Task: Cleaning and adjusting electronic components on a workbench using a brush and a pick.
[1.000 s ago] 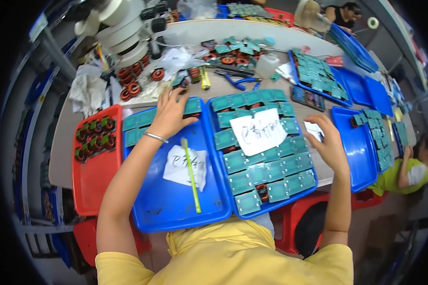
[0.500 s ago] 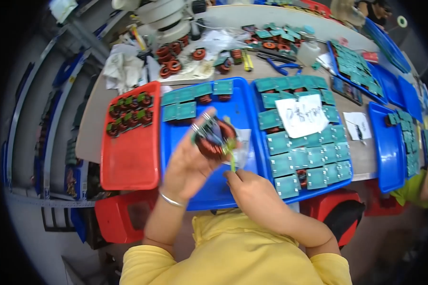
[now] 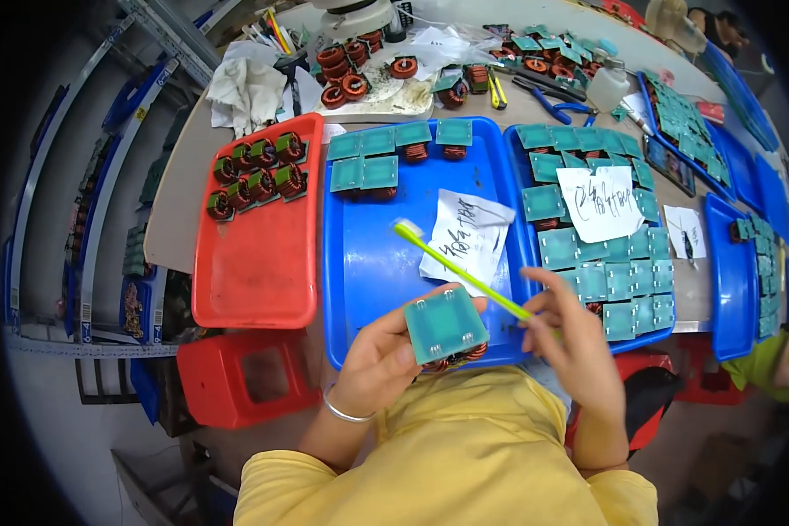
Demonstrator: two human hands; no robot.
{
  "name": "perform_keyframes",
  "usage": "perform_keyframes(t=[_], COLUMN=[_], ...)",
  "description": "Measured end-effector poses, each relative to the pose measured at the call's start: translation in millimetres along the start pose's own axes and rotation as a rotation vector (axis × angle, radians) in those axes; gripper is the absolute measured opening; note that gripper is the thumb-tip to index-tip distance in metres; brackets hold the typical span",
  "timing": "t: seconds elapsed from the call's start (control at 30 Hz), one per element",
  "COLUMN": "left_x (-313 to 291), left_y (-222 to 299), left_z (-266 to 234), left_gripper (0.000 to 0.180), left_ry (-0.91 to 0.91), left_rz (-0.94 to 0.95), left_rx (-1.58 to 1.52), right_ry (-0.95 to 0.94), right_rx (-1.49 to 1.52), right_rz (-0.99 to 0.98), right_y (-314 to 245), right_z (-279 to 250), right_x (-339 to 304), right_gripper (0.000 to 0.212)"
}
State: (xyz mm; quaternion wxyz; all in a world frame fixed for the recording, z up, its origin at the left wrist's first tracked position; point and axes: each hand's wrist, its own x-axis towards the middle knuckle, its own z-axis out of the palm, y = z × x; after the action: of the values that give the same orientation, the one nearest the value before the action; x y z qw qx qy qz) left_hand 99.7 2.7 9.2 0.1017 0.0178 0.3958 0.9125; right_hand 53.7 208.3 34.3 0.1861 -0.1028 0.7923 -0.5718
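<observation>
Left hand [image 3: 373, 364]: fingers clamped on the edges of a green board [image 3: 447, 324], its coil underneath, held over the near end of a blue tray [image 3: 359, 263]. Right hand [image 3: 574, 346]: fingers pinch the tail of a lime-green brush [image 3: 465, 274]; its pale tip points past the board, apart from it.

Progress, judged: this unit is mid-handling; whether it is finished cannot be told. Six similar boards [image 3: 377, 140] sit at the tray's far end, ahead of the left fingers. Right of the right fingers, a second blue tray [image 3: 647, 341] carries many more under a white note [image 3: 600, 202].

Left of the left fingers: red tray [image 3: 254, 280], two rows of coils [image 3: 260, 184].

In the way: creased paper [image 3: 478, 228] just beyond the fingers, under the brush. Farther ahead on the counter [image 3: 175, 219]: blue-handled pliers [image 3: 552, 110].
</observation>
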Motion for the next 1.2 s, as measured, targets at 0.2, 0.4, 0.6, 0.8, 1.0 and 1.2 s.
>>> perform_keyframes(t=[0.2,0.4,0.6,0.8,1.0,1.2], left_x=[-2.3,-5.0,0.9,1.8,1.2,-1.0], left_y=[-3.4,-8.5,-6.4,-8.0,-9.8,-5.0], left_z=[-6.1,-13.6,-10.9,-7.3,-11.7,-6.1], left_gripper=[0.067,0.065,0.07,0.058,0.061,0.062], left_ry=[-0.046,0.062,0.114,0.193,0.091,0.131], left_rz=[-0.084,0.039,0.018,0.021,-0.006,0.021], left_rx=[0.033,0.194,-0.095,-0.191,-0.211,-0.205], right_ry=[0.102,0.134,0.059,0.043,-0.013,0.343], right_rx=[-0.254,-0.43,-0.472,-0.407,-0.357,-0.3], right_rz=[-0.284,-0.303,-0.444,-0.521,-0.472,-0.451], right_y=[6.1,5.5,-1.2,1.2,4.9,24.9], right_z=[-44.6,-46.2,-27.0,-23.3,-34.5,-31.3], right_x=[-7.7,-1.5,-14.0,-12.5,-18.6,-16.4], right_gripper=[0.021,0.008,0.012,0.01,0.015,0.011])
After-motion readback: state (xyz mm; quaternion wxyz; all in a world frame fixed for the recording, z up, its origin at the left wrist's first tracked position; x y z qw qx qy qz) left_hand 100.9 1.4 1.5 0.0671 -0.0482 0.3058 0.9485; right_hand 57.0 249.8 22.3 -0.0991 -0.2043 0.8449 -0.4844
